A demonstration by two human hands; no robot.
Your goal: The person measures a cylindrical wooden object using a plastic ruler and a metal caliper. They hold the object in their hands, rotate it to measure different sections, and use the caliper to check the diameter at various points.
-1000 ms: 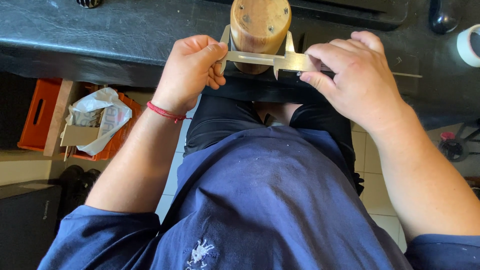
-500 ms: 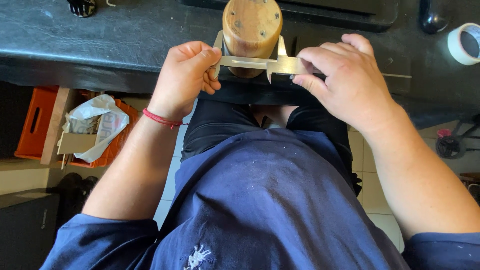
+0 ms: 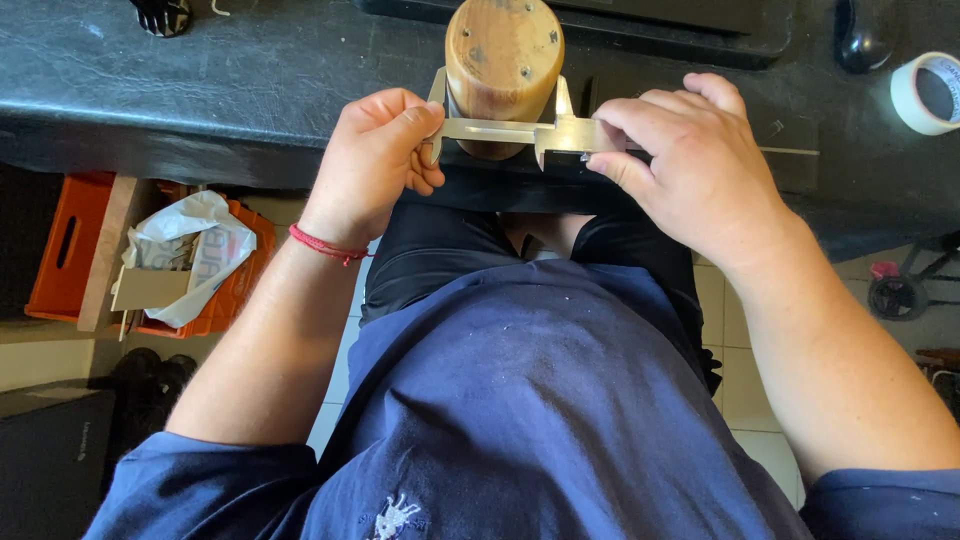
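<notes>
2 hands share a steel caliper (image 3: 520,132) at the tabletop (image 3: 200,90) edge. The left hand (image 3: 375,160) pinches its fixed end, fingers clamped; the right hand (image 3: 700,165) grips the slider, fingers closed on it. The jaws straddle an upright wooden cylinder (image 3: 503,65), both touching its sides, so the bar lies level across its width.

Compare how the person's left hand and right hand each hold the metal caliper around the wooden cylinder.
The left hand pinches the fixed-jaw end of the metal caliper with its fingers curled in; the right hand lies flatter over the sliding part. The left hand's wrist carries a red string bracelet; the right hand's wrist is bare. Both hands steady the caliper against the wooden cylinder.
</notes>
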